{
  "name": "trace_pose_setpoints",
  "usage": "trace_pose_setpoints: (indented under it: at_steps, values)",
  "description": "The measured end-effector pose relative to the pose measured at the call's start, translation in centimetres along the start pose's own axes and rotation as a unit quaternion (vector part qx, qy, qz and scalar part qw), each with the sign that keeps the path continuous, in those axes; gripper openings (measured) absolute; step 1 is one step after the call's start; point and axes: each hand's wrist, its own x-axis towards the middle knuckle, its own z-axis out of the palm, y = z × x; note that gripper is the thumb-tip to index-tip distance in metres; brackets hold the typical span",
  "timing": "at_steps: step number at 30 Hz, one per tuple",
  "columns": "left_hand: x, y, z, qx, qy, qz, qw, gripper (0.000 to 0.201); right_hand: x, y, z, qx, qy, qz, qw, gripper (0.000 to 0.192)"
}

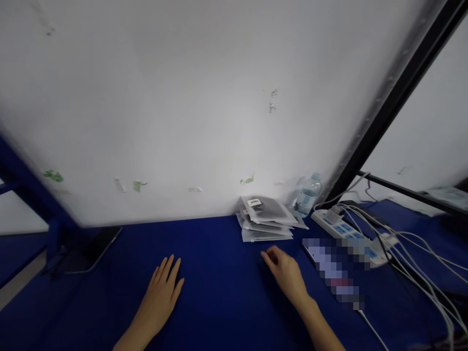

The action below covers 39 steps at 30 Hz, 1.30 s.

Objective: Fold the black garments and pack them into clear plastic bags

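Left hand: our left hand (pixel 161 292) lies flat on the blue table (pixel 219 302), palm down, fingers stretched out and close together; it holds nothing.
Right hand: our right hand (pixel 287 273) rests low over the table, fingers loosely curled and pointing toward the back wall; it is empty and grips nothing. Whether the fingertips touch the cloth we cannot tell.
Nearest thing: the stack of grey pouches (pixel 265 219) sits just beyond the right fingertips, apart from them, close to the white wall (pixel 183 97). The pouches are fanned unevenly, the top one bearing a small white label.
Step in hand: we judge this as a reach toward the stack, with no pouch gripped yet.
Next move: it would call for the right hand to go forward a little, open wider and pinch only the top pouch, since the pile is loose and could slide.
Around the stack: a clear water bottle (pixel 307 195) stands just right of it, and a white power strip (pixel 343 229) with several cables lies further right.
Far left: a dark phone (pixel 97 246) lies flat near the wall, well apart from the left hand.
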Motion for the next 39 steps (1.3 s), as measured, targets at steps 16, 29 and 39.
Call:
trace_pose_setpoints:
  at_steps: [16, 29, 39]
  values:
    - [0.3, 4.9, -4.4, -0.323, 0.039, -0.044, 0.945, 0.028, 6.2, -1.7, 0.0, 0.006, 0.175, -0.092, 0.980, 0.026]
    - [0.0, 6.9, -4.0, -0.693, -0.209, -0.208, 0.658, 0.041, -6.0, -11.3, 2.8, 0.310, -0.097, -0.106, 0.940, 0.024]
    - [0.3, 7.7, -3.7, -0.716, -0.198, -0.199, 0.639, 0.032, -6.8, -13.1, 3.9, 0.442, -0.275, 0.146, 0.841, 0.046]
